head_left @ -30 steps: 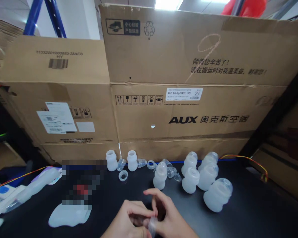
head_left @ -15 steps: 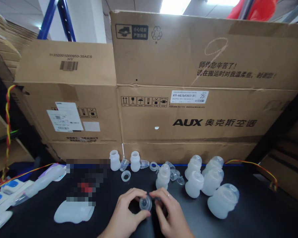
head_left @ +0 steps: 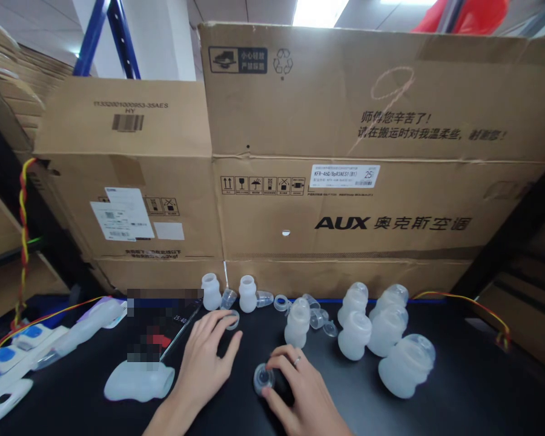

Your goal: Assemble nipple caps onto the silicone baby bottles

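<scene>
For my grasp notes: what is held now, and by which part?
The right hand pinches a small clear round plastic cap by its rim. The left hand grips nothing; it only reaches to a clear plastic ring.

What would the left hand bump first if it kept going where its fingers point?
Probably the clear plastic ring at the fingertips of the left hand; they may be touching it. A small frosted bottle stands behind it.

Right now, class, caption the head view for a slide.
Left hand by a clear ring; right hand pinching a clear cap, frosted bottles beside, on a black table.
</scene>
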`<state>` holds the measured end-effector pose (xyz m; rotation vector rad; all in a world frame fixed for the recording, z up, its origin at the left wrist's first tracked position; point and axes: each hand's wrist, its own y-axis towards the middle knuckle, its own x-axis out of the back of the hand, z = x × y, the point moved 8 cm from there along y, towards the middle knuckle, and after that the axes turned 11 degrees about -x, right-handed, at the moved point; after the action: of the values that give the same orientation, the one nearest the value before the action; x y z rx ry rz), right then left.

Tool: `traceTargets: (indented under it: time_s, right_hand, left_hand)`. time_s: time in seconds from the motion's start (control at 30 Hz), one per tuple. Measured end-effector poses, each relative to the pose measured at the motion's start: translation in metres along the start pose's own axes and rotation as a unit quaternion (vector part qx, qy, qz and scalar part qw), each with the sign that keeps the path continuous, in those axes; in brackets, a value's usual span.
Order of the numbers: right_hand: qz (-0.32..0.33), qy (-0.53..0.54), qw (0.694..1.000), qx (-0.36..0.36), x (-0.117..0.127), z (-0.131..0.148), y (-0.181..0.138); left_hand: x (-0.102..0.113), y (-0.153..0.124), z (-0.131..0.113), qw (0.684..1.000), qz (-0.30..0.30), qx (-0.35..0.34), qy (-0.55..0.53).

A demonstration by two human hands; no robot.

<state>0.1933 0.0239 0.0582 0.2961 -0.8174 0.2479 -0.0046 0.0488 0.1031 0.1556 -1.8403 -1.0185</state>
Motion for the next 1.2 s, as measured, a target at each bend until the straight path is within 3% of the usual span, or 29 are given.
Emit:
traceTargets:
  time_s: [0.23,0.37,0.47,0.6,0.73,0.8,1.03,1.13,1.2]
  right_hand:
    - [0.023,0.009,1.000,-0.011,-0.009,0.000,0.000]
    - [0.002,-0.004,0.999,0.033,-0.017,-0.006,0.002]
    - [-0.050,0.008,0.997,0.062,-0.015,-0.009,0.004]
    - [-0.144,0.138,0.977,0.078,0.004,-0.008,0.000]
    - [-0.258,0.268,0.928,0.024,0.023,-0.017,-0.007]
    - [-0.281,0.297,0.913,0.019,0.024,-0.017,-0.009]
    - [-0.193,0.271,0.938,0.103,0.030,0.010,-0.006]
    - [-0.156,0.242,0.949,0.132,0.034,0.020,-0.007]
    - [-0.141,0.230,0.953,0.140,0.033,0.021,-0.006]
  left_hand:
    - [0.014,0.045,0.029,0.991,-0.045,0.071,0.099]
    - [0.004,0.079,0.036,0.988,-0.036,0.087,0.125]
    - [-0.005,0.091,0.025,0.992,-0.045,0.057,0.098]
    - [0.008,0.073,-0.010,0.995,-0.086,-0.033,0.035]
    - [0.025,0.027,-0.047,0.980,-0.114,-0.153,-0.063]
    - [0.026,0.008,-0.056,0.977,-0.101,-0.166,-0.084]
    - [0.017,-0.007,-0.059,0.986,-0.045,-0.124,-0.099]
    - [0.001,-0.011,-0.050,0.987,0.004,-0.067,-0.149]
    - [-0.006,-0.016,-0.040,0.984,0.007,-0.011,-0.180]
